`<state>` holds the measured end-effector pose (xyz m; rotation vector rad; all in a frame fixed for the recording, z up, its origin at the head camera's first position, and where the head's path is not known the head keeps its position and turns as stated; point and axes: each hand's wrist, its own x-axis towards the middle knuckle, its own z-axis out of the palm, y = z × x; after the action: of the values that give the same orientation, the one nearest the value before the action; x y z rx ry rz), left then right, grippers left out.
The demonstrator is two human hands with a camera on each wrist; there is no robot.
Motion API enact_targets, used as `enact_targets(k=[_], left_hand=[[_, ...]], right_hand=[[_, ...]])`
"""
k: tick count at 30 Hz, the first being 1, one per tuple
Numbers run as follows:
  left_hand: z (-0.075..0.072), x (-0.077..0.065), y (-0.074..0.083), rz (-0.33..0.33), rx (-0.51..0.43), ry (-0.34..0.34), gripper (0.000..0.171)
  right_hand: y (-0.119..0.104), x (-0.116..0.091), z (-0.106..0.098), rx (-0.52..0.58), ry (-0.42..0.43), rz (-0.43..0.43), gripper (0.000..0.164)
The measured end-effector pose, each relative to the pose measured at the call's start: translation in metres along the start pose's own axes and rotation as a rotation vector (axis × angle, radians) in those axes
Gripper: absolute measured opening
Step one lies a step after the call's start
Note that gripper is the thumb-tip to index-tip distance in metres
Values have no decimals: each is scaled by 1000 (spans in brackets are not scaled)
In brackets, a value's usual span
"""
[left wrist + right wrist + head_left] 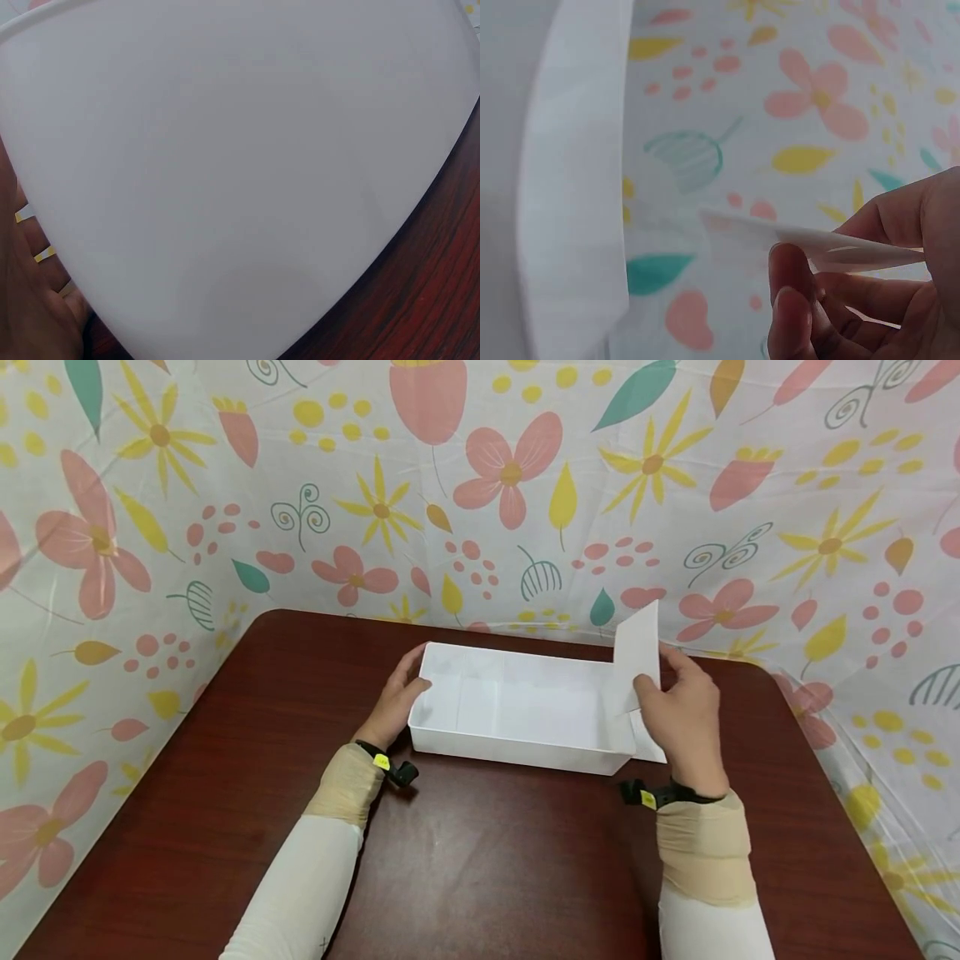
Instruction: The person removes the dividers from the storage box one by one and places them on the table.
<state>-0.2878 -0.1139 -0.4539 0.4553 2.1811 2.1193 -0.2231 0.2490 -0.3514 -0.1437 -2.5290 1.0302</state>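
Note:
A long white open-topped box [517,746] stands near the back of the table. My left hand [392,700] grips its left end, the thumb over the rim and the fingers behind the corner. In the left wrist view the box wall [240,150] fills most of the picture, with part of the left hand [37,300] at the lower left. At the box's right end my right hand [684,717] pinches an upright white flap [634,652] between thumb and fingers. The thin flap [817,244] shows between the fingers in the right wrist view. Another white flap [649,742] juts out lower down.
The dark red-brown table [495,860] has rounded back corners. A white curtain [465,552] printed with flowers hangs close behind it and along both sides. Each wrist carries a black strap with a small camera.

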Motion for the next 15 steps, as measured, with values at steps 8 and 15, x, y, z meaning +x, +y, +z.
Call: enact_targets(k=[8,15], left_hand=[[0,0,-1,19,-10,-9,61],[0,0,-1,12,-11,-5,60]], right_hand=[[25,9,-24,-23,64,143,48],[49,15,-35,-49,72,253,45]])
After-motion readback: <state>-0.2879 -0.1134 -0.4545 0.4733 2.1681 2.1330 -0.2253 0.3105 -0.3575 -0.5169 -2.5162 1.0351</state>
